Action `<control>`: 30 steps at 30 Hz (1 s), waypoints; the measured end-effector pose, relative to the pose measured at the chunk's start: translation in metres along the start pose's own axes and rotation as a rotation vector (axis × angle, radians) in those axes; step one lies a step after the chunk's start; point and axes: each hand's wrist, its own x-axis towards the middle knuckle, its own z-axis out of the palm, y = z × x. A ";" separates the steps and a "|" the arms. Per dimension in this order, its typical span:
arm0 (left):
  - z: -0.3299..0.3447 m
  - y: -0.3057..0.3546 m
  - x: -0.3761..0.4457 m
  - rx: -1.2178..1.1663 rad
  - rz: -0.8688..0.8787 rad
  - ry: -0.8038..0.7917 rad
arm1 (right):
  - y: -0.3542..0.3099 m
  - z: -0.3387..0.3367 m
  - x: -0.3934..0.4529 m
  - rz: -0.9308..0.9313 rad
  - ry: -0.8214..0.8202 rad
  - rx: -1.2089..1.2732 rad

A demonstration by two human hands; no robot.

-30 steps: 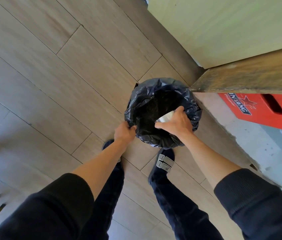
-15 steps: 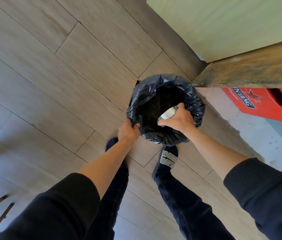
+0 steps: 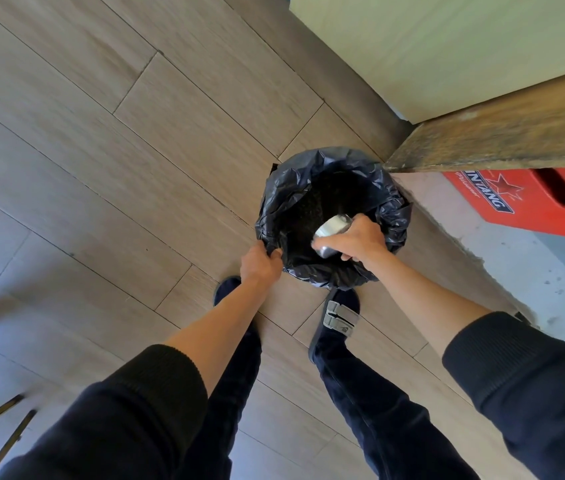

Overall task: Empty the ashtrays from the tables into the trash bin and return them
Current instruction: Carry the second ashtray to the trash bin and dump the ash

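Change: since a second ago, I see the ashtray [image 3: 332, 227] tipped further.
Right hand [image 3: 355, 240]: clasps it over the trash bin [image 3: 392, 216] mouth.
Left hand [image 3: 261, 265]: pinches the bin liner just left of it.

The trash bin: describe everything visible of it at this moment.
The trash bin stands upright on the wood-look floor, beside the corner of a wooden counter, lined with a crinkled, glossy black plastic bag folded over its rim and hiding its body. The inside looks dark, with speckled contents. The left hand pinches the bag's near edge; the right hand holds a shiny metal ashtray tipped over the opening. A red crate sits nearby.
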 end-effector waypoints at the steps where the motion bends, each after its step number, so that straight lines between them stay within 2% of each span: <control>1: 0.000 -0.001 0.001 0.002 0.000 0.000 | 0.003 0.000 -0.001 0.010 0.005 0.017; 6: -0.001 -0.003 -0.001 -0.024 -0.016 -0.022 | 0.016 0.000 -0.007 -0.020 0.030 0.147; 9: 0.001 -0.007 -0.010 -0.044 -0.073 -0.023 | 0.025 -0.003 -0.023 -0.106 0.072 0.171; 15: -0.012 -0.010 -0.075 -0.071 -0.118 -0.009 | 0.047 -0.013 -0.085 -0.248 0.101 0.338; 17: -0.019 -0.014 -0.098 -0.160 -0.158 -0.030 | 0.053 -0.022 -0.116 -0.306 0.104 0.398; 20: -0.034 -0.005 -0.145 -0.468 -0.177 -0.114 | 0.060 -0.037 -0.171 -0.415 0.119 0.475; 23: -0.055 0.015 -0.206 -0.616 -0.069 -0.285 | 0.067 -0.052 -0.225 -0.518 0.146 0.531; 26: -0.079 0.034 -0.272 -0.570 0.128 -0.421 | 0.075 -0.070 -0.277 -0.581 0.142 0.533; 30: -0.100 0.050 -0.348 -0.536 0.297 -0.461 | 0.082 -0.099 -0.343 -0.659 0.158 0.494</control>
